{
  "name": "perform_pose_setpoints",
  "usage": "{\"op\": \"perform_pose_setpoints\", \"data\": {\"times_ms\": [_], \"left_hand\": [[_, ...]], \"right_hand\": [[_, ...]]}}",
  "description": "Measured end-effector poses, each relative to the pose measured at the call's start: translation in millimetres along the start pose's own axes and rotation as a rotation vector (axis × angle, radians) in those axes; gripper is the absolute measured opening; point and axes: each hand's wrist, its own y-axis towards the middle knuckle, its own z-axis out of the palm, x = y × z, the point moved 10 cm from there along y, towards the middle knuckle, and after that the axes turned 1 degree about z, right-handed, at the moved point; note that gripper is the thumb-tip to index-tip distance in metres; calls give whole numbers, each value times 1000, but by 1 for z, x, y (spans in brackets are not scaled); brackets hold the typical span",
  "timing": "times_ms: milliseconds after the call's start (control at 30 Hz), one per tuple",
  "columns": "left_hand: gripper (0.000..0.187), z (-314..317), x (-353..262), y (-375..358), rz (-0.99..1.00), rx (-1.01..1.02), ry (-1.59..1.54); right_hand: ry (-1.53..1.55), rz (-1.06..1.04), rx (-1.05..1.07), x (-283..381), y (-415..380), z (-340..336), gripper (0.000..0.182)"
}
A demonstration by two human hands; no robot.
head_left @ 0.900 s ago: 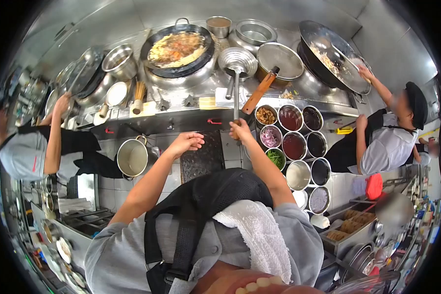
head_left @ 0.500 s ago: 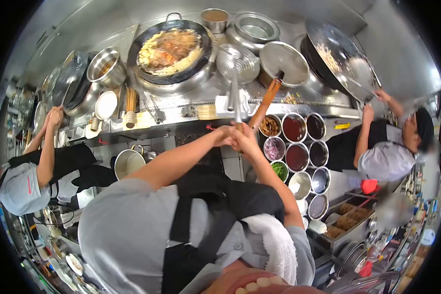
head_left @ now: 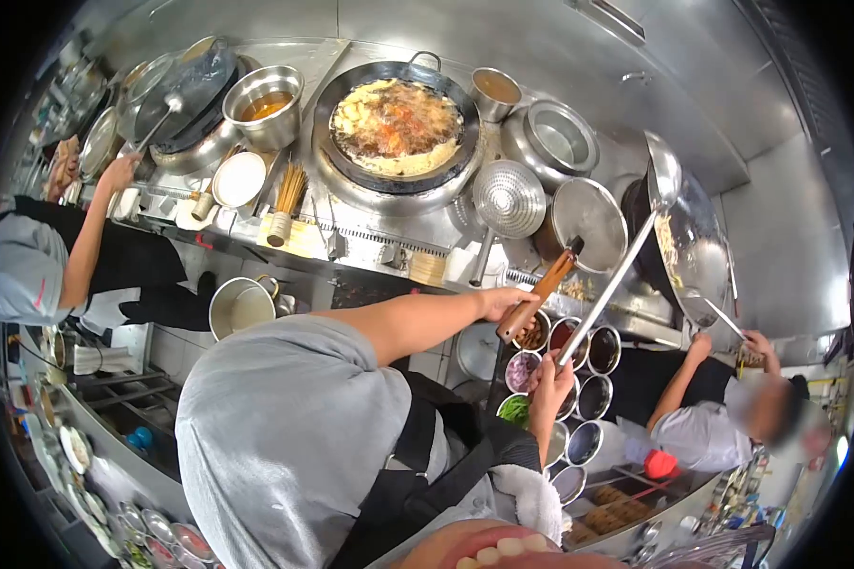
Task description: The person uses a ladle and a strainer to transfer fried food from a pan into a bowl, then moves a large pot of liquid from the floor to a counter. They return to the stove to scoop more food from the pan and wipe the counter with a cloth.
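Note:
My right hand [head_left: 548, 384] is wrapped round the lower end of a long-handled steel ladle [head_left: 609, 289]. The ladle slants up to the right, its bowl overlapping the near side of the right-hand wok [head_left: 704, 242]. My left hand [head_left: 506, 303] is closed at the thick wooden handle of a round mesh strainer [head_left: 590, 220]; the handle partly hides the fingertips. That strainer lies over a pot. To its left, a perforated skimmer [head_left: 509, 199] rests with its handle toward me. Beyond it, food bubbles in oil in a large wok [head_left: 399, 128].
Sauce and ingredient tins [head_left: 525, 372] stand in rows below my hands. A co-worker [head_left: 707, 408] at right handles the other wok with a utensil; another [head_left: 43, 261] works at left. Steel pots [head_left: 264, 106], a bundle of bamboo sticks [head_left: 289, 194] and a white bowl [head_left: 239, 180] line the stove.
My view has turned, shifting the stove rightward. My hands, together before, are now apart: the right has swung the ladle out to the right, the left is at the strainer's wooden handle.

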Motion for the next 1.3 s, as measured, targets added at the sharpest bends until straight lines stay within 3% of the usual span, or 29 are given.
{"op": "perform_pose_setpoints", "data": {"times_ms": [33, 67, 167, 267, 333, 467, 667, 733, 767, 800, 900, 967, 1000, 1067, 1300], "left_hand": [[33, 5, -1, 15, 44, 4, -72], [31, 11, -5, 25, 102, 60, -66], [28, 4, -19, 23, 131, -59, 163], [23, 6, -51, -51, 342, -132, 451], [24, 13, -55, -122, 404, -105, 419], [27, -2, -75, -262, 611, -281, 525], [32, -45, -119, -465, 953, -1225, 907], [33, -88, -131, -510, 932, -1513, 1136], [34, -99, -138, -524, 803, -1571, 1117], [35, -88, -147, -537, 899, -1582, 1155], [38, -97, -163, -550, 926, -1628, 1117], [41, -126, -171, -551, 751, -1708, 1093], [42, -126, -177, -550, 867, -1655, 1101], [41, -134, -182, -549, 731, -1677, 1098], [42, -165, -184, -528, 548, -1725, 1145]], "right_hand": [[-61, 13, -55, 2, 5, -4, 7], [-28, 16, -65, 3, 8, -3, 9], [-87, -26, -67, 14, 17, 10, 11], [-6, -50, 26, 33, 23, 32, 10], [133, -56, 124, 47, 23, 53, 7], [109, -8, 367, 37, 38, 95, 20], [37, 76, 535, 19, 67, 186, 32], [-104, -72, 558, 24, 95, 221, 33], [-93, -40, 592, 24, 113, 242, 34], [-124, 23, 638, 18, 132, 263, 34], [-279, 83, 671, 5, 178, 320, 14], [-347, 40, 681, -4, 197, 348, 13], [-384, 47, 690, -9, 204, 361, 14], [-421, 52, 707, -21, 213, 385, 15], [-611, -8, 688, -51, 224, 412, 14]]}}
